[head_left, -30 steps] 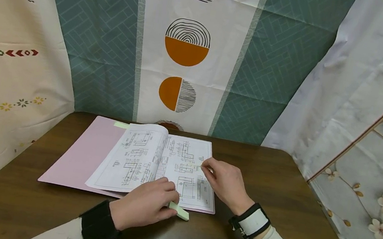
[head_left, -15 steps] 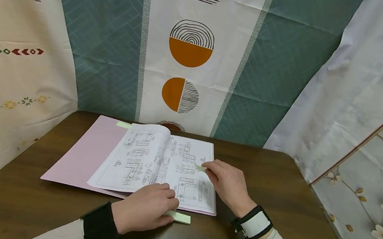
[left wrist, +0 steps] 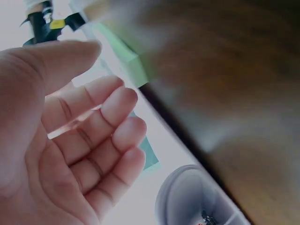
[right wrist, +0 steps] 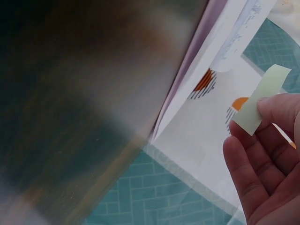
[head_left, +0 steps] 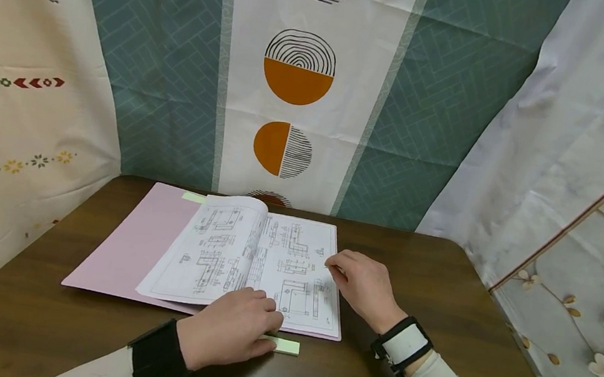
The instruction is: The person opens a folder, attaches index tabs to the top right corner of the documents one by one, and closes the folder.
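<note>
Over the right edge of an open booklet of technical drawings, my right hand pinches a pale green sticky note between thumb and fingers. The note shows plainly in the right wrist view and barely in the head view. My left hand is at the booklet's bottom edge. Its thumb and index finger hold one end of a light green sticky note pad on the table; the pad also appears beyond the thumb in the left wrist view. The booklet's left page curls up from the spine.
The booklet lies in a pink folder on a dark wooden table. A light green strip sits near the folder's top. Patterned cloth hangs behind the table. A round pale object, unclear in kind, shows in the left wrist view.
The note in my right hand showed over the page half a second ago; that hand has since shifted slightly right. The pad at my left hand, tilted a second ago, lies flatter.
</note>
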Demonstrator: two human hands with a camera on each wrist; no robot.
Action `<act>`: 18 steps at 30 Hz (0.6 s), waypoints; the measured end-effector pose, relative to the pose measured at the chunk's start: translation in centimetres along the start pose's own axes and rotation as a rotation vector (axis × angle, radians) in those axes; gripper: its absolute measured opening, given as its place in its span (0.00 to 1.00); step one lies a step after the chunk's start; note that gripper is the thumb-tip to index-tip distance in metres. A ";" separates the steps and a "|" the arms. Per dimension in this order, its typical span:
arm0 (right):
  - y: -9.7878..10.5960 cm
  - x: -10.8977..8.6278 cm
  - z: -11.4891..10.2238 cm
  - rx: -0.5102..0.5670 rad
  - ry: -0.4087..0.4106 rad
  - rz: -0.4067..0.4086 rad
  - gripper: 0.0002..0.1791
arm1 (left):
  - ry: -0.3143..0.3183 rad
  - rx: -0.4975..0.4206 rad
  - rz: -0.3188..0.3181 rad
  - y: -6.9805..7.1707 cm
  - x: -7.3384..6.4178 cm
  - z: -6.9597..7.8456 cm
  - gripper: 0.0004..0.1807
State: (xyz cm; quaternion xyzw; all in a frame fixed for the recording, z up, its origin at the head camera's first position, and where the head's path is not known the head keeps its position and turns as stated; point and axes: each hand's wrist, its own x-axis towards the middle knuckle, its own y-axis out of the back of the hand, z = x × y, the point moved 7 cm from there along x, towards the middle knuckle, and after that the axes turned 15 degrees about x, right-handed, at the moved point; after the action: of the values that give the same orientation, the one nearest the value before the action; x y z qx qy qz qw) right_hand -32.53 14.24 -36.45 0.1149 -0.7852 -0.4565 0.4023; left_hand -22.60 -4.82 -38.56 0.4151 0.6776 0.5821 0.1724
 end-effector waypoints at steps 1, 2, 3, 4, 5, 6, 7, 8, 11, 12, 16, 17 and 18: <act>-0.1 0.1 0.2 -0.004 -0.003 -0.002 0.13 | 0.017 -0.002 0.014 0.2 0.2 -0.2 0.11; -0.1 0.1 0.4 -0.009 -0.006 -0.005 0.13 | 0.036 0.004 0.029 0.5 0.4 -0.5 0.11; -0.2 0.2 0.5 -0.014 -0.008 -0.008 0.12 | 0.057 0.011 0.041 0.6 0.6 -0.8 0.10; -0.2 0.3 0.7 -0.018 -0.011 -0.010 0.12 | 0.078 0.018 0.047 0.7 0.8 -1.0 0.09; -0.3 0.4 0.9 -0.025 -0.014 -0.012 0.12 | 0.099 0.032 0.050 0.8 1.1 -1.3 0.09; -0.4 0.4 1.0 -0.032 -0.017 -0.014 0.11 | 0.118 0.047 0.051 0.8 1.4 -1.6 0.09; -0.4 0.5 1.2 -0.038 -0.018 -0.014 0.10 | 0.138 0.062 0.045 0.7 1.7 -1.8 0.10; -0.5 0.5 1.3 -0.044 -0.020 -0.016 0.10 | 0.156 0.074 0.040 0.7 1.9 -2.0 0.11; -0.6 0.8 1.9 -0.062 -0.017 -0.023 0.10 | 0.195 0.097 0.027 0.5 2.6 -2.4 0.11; -0.7 0.9 2.1 -0.069 -0.013 -0.025 0.10 | 0.202 0.101 0.021 0.4 2.7 -2.5 0.11; -0.6 1.5 3.0 -0.111 -0.001 -0.023 0.10 | 0.201 0.090 -0.017 -0.3 3.1 -2.5 0.12; -0.6 1.7 3.3 -0.122 -0.001 -0.020 0.10 | 0.198 0.085 -0.025 -0.5 3.1 -2.5 0.13; -0.5 1.9 3.6 -0.132 -0.002 -0.017 0.10 | 0.195 0.083 -0.035 -0.6 3.2 -2.6 0.13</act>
State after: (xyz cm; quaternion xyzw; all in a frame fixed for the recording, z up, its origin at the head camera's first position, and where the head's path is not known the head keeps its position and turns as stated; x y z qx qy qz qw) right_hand -36.51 15.18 -36.78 0.0941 -0.7528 -0.5108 0.4043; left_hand -26.58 -4.01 -37.68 0.3512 0.7218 0.5883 0.0986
